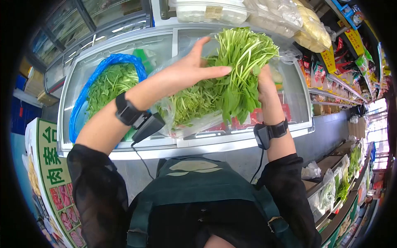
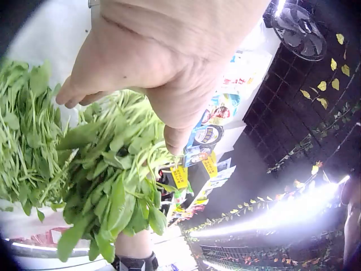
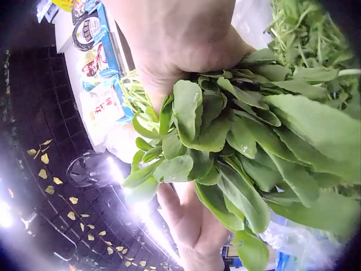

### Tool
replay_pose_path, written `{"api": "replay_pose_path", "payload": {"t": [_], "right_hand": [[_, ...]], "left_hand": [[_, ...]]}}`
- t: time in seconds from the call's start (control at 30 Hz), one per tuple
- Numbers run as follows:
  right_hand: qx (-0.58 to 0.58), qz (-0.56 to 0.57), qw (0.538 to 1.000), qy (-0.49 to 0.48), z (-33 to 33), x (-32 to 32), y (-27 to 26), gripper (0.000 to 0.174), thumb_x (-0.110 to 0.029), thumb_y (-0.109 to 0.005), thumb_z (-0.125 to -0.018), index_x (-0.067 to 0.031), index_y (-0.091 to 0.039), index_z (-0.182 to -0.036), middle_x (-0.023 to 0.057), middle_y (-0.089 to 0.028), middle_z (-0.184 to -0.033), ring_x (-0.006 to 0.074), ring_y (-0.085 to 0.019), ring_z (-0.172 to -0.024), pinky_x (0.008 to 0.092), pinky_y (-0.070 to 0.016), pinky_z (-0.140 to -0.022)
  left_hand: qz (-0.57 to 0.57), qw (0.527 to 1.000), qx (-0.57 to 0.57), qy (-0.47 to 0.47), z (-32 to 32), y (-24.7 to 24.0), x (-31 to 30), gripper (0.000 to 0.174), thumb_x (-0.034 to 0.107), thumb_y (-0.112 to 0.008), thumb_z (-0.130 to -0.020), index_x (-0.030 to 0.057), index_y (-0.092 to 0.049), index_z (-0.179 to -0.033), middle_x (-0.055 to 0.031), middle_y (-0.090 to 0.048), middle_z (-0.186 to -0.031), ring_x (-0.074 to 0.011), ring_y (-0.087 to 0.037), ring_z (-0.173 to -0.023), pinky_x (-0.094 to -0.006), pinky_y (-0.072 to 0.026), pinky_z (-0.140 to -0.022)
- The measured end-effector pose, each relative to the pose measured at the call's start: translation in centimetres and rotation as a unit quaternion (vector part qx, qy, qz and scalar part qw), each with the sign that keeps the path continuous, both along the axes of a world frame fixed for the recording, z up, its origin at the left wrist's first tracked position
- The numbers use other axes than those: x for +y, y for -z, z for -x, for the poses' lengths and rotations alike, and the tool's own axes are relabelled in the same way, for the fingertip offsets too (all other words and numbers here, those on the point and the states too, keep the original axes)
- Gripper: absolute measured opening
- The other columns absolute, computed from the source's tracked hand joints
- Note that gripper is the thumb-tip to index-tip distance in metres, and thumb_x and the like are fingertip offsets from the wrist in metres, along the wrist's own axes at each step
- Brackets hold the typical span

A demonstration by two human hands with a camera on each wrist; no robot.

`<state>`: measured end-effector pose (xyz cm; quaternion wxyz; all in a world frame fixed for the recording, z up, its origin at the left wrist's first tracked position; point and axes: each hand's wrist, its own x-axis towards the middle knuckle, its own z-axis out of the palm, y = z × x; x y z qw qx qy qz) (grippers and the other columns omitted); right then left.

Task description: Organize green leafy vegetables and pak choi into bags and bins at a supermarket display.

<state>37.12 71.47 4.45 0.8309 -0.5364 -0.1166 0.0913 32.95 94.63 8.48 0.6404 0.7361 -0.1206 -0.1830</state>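
Observation:
A thick bunch of leafy greens (image 1: 244, 70) is held up over the chest freezer, pale stems at the top and broad leaves hanging down. My right hand (image 1: 266, 84) grips it from the right side, its fingers partly hidden by the leaves. In the right wrist view, the right thumb (image 3: 158, 90) lies against the stems. My left hand (image 1: 190, 68) is spread at the bunch's left side, thumb tip right at the stems and index finger pointing up. Below it, more loose greens (image 1: 192, 105) lie in a clear plastic bag (image 1: 182, 131).
A blue plastic bag (image 1: 76, 103) of greens (image 1: 113, 80) lies to the left on the freezer (image 1: 219, 142). White packages (image 1: 211, 12) sit along the back. Shelves of snack packets (image 1: 318, 74) stand at right, and a green sign (image 1: 51, 153) at lower left.

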Motion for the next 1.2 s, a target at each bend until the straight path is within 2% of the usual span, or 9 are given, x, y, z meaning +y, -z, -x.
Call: {"api": "replay_pose_path", "payload": {"t": [0.13, 0.23, 0.5, 0.6, 0.63, 0.67, 0.77, 0.87, 1.2], "right_hand": [[-0.006, 0.095, 0.995, 0.007, -1.6, -1.1, -0.2, 0.055, -0.015, -0.071, -0.081, -0.0023, -0.046, -0.129, 0.0086, -0.059, -0.112, 0.016, -0.064, -0.09, 0.0287, -0.0557, -0.073], [-0.059, 0.138, 0.988, -0.035, -2.8, -1.3, -0.3, 0.054, -0.011, -0.07, -0.081, -0.0034, -0.046, -0.129, 0.0072, -0.059, -0.113, 0.0161, -0.062, -0.095, 0.0306, -0.0545, -0.077], [-0.049, 0.185, 0.974, -0.119, -7.3, -5.7, 0.3, 0.061, 0.004, -0.068, -0.073, -0.0037, -0.048, -0.13, 0.0069, -0.058, -0.119, 0.0181, -0.058, -0.103, 0.0325, -0.0481, -0.088], [-0.247, 0.336, 0.895, -0.159, -9.9, -6.3, -0.1, 0.066, -0.007, -0.075, -0.075, -0.0024, -0.046, -0.134, 0.0083, -0.057, -0.126, 0.0209, -0.056, -0.109, 0.0352, -0.0454, -0.095], [-0.214, 0.3, 0.906, -0.21, -10.2, -5.7, -0.3, 0.076, -0.016, -0.081, -0.071, -0.0022, -0.043, -0.137, 0.0096, -0.052, -0.135, 0.0231, -0.052, -0.119, 0.0359, -0.0412, -0.102], [-0.285, 0.273, 0.891, -0.225, -10.5, -5.0, -0.6, 0.082, -0.015, -0.082, -0.069, -0.0027, -0.041, -0.138, 0.0107, -0.048, -0.138, 0.0247, -0.049, -0.123, 0.0366, -0.0393, -0.104], [-0.377, 0.263, 0.811, -0.362, -11.1, -1.5, -2.8, 0.101, -0.011, -0.086, -0.057, -0.0077, -0.034, -0.143, 0.0125, -0.039, -0.146, 0.0288, -0.041, -0.132, 0.0395, -0.0352, -0.109], [-0.473, 0.319, 0.728, -0.38, -10.0, 2.1, -4.5, 0.108, -0.006, -0.084, -0.05, -0.0155, -0.032, -0.145, 0.0118, -0.043, -0.141, 0.0315, -0.044, -0.129, 0.0414, -0.0362, -0.109], [-0.56, 0.428, 0.52, -0.483, -11.2, 5.3, -5.0, 0.102, 0.012, -0.065, -0.056, -0.0283, -0.035, -0.145, 0.0063, -0.035, -0.15, 0.0317, -0.032, -0.137, 0.0497, -0.023, -0.114]], "left_hand": [[-0.038, 0.999, 0.003, -0.025, 0.8, 0.8, 2.2, 0.09, 0.041, -0.069, -0.086, 0.012, -0.011, -0.149, -0.036, -0.04, -0.135, -0.0357, -0.041, -0.129, -0.0413, -0.0307, -0.108], [0.012, 0.999, 0.047, -0.001, 0.8, 3.0, 2.4, 0.045, 0.022, -0.062, -0.093, 0.0041, -0.043, -0.13, -0.0178, -0.052, -0.13, -0.024, -0.05, -0.121, -0.036, -0.0398, -0.102], [-0.263, 0.953, -0.147, -0.043, -2.0, 7.1, 0.5, 0.046, 0.011, -0.063, -0.086, -0.0015, -0.049, -0.129, -0.0181, -0.06, -0.116, -0.0272, -0.059, -0.11, -0.0352, -0.0476, -0.094], [-0.099, 0.985, -0.066, -0.121, -2.2, 6.9, 0.0, 0.062, 0.009, -0.064, -0.084, 0.0049, -0.038, -0.141, -0.0173, -0.054, -0.125, -0.0294, -0.056, -0.113, -0.0382, -0.0464, -0.095], [0.09, 0.991, 0.017, -0.097, -1.4, 6.0, -0.2, 0.066, 0.013, -0.063, -0.085, 0.0085, -0.033, -0.144, -0.0166, -0.05, -0.131, -0.031, -0.053, -0.117, -0.0425, -0.0443, -0.097], [0.275, 0.954, 0.099, -0.069, -1.0, 5.2, -0.4, 0.07, 0.018, -0.061, -0.087, 0.012, -0.027, -0.147, -0.016, -0.045, -0.137, -0.0325, -0.05, -0.121, -0.0468, -0.0423, -0.099], [0.431, 0.88, 0.193, -0.049, -0.8, 3.7, 0.6, 0.066, 0.035, -0.056, -0.091, 0.0164, -0.027, -0.148, -0.0137, -0.04, -0.142, -0.0341, -0.045, -0.126, -0.055, -0.0359, -0.103], [0.534, 0.796, 0.251, -0.133, -0.2, 4.1, 0.8, 0.064, 0.049, -0.045, -0.095, 0.016, -0.028, -0.147, -0.0114, -0.039, -0.145, -0.0339, -0.043, -0.128, -0.0582, -0.033, -0.103], [0.518, 0.777, 0.171, -0.313, 3.1, 6.6, -2.9, 0.043, 0.037, -0.053, -0.095, 0.0115, -0.046, -0.129, -0.0063, -0.054, -0.129, -0.0238, -0.053, -0.115, -0.0445, -0.0382, -0.101]]}}
